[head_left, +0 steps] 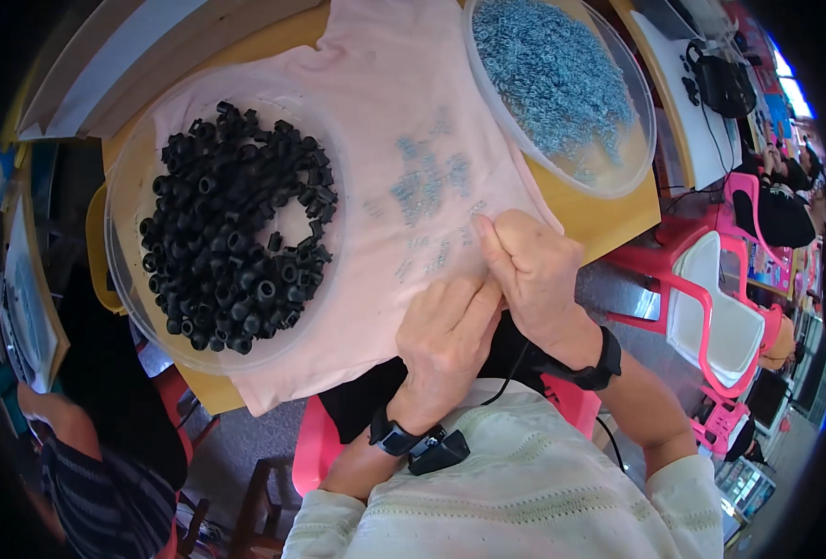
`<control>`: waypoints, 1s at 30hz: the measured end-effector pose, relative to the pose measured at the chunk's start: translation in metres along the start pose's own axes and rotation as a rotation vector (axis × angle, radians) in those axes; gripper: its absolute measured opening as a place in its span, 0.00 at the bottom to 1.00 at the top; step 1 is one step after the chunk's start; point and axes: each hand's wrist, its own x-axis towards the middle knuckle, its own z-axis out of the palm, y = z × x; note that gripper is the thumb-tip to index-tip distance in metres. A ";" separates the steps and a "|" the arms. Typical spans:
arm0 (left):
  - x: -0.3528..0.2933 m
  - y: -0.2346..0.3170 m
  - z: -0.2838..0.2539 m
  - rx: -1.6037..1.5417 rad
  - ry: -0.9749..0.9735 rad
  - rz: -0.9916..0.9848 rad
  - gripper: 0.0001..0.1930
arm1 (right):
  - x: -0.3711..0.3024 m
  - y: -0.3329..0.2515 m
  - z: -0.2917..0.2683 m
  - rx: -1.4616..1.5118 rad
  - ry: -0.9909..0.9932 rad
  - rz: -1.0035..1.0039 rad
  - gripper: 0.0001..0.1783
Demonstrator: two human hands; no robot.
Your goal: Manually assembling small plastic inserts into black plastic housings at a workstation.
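My left hand (446,326) is closed, its fingers bent and pressed together. Against its fingertips rests my right hand (532,268), also closed, the thumb pressed to the curled fingers. Whatever the two hands hold is hidden or too small to make out. Both are over the near edge of a pale pink shirt (357,112) laid flat on the table. Just beyond the fingers, small silvery metal pieces (419,191) lie scattered on the cloth. To the left, a round clear tray (120,233) holds a heap of black hollow caps (236,242).
Another round clear tray (650,140), full of small bluish metal pieces (557,79), stands at the far right of the yellow table (609,219). Pink chairs (702,298) stand at the right. Another person's arm (64,419) is at lower left, beside a yellow container (96,247).
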 end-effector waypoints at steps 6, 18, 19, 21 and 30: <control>-0.001 0.001 0.000 0.040 0.005 -0.002 0.13 | -0.001 0.004 0.004 -0.052 0.016 -0.084 0.17; -0.001 0.016 -0.040 -0.966 0.139 -0.505 0.06 | -0.004 0.004 -0.052 0.726 -0.148 0.158 0.12; -0.002 0.017 -0.046 -1.097 0.105 -0.564 0.06 | -0.006 0.000 -0.055 0.721 -0.143 0.102 0.10; -0.002 0.024 -0.053 -1.240 0.097 -0.642 0.06 | -0.008 -0.015 -0.060 0.769 -0.148 0.011 0.08; -0.013 0.049 -0.056 -1.353 0.011 -0.618 0.10 | -0.018 -0.029 -0.073 0.858 -0.130 -0.161 0.09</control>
